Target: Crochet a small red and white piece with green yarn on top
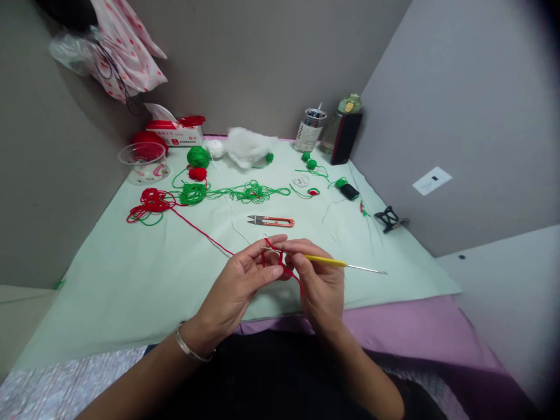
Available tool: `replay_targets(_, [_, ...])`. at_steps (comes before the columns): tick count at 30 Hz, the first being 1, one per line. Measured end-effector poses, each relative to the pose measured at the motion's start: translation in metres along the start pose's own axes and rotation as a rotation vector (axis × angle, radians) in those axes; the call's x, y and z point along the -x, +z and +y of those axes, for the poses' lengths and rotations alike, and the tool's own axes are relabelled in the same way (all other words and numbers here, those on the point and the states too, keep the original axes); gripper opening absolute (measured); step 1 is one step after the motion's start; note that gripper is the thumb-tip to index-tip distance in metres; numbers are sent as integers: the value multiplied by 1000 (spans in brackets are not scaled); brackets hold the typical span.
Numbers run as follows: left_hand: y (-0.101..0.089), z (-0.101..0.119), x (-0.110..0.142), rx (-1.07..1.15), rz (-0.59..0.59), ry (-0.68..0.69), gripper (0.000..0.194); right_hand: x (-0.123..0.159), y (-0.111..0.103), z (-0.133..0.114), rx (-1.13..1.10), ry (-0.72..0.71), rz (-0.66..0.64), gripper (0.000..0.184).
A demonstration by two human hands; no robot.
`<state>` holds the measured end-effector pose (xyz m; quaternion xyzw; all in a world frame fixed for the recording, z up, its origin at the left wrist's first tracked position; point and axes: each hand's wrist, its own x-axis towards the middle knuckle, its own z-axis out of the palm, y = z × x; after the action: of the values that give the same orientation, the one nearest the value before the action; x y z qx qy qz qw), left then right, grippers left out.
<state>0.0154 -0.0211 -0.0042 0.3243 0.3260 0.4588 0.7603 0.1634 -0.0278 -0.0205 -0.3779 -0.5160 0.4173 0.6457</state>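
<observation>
While L hand (238, 280) pinched red yarn (280, 257) on near side of snips (272, 221), R hand (321, 289) was clamped on hook (326, 260), also nearer than snips; green yarn (252, 191) lay tangled beyond snips, w/ fluff (247, 147) farther back.

Red yarn (202, 231) partly hidden by left hand (231, 286); bottle (332, 129) partly behind phone (346, 139); spotted cloth (126, 53) cut off above.

Yellow-handled crochet hook (326, 260), red yarn (156, 200), pale green cloth (131, 280), pink red-dotted fabric (126, 58).
</observation>
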Motion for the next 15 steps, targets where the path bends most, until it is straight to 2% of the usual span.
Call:
replay_targets(8, [-5,-1,2,-129,76,79,48,-3,2,1,23,0,-11,14])
replay_targets(15, [-8,0,1,-227,98,105,52,-7,-1,-5,165,11,-93,11])
